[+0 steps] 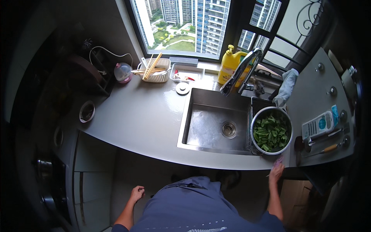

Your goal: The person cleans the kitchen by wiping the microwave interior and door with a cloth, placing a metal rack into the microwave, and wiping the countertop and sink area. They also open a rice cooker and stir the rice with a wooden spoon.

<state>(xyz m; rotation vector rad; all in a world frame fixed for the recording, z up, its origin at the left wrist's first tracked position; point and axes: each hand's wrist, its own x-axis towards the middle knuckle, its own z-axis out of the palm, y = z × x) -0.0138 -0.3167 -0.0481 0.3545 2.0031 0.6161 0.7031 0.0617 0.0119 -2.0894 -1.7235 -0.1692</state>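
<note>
My right hand grips a small bunched pinkish-purple cloth at the counter's front edge. Just beyond it stands a round metal pot filled with chopped leafy greens. The pot rests over the right end of a steel sink, on a wire rack. The sink's basin is bare, with its drain showing. My left hand hangs low beside my body, away from the counter; its fingers are curled and nothing shows in them.
A chrome faucet and a yellow pump jug stand behind the sink. Along the window are a utensil basket with chopsticks and a tray with red chillies. A round white lid lies nearby. Utensils, including a wooden-handled one, are at right.
</note>
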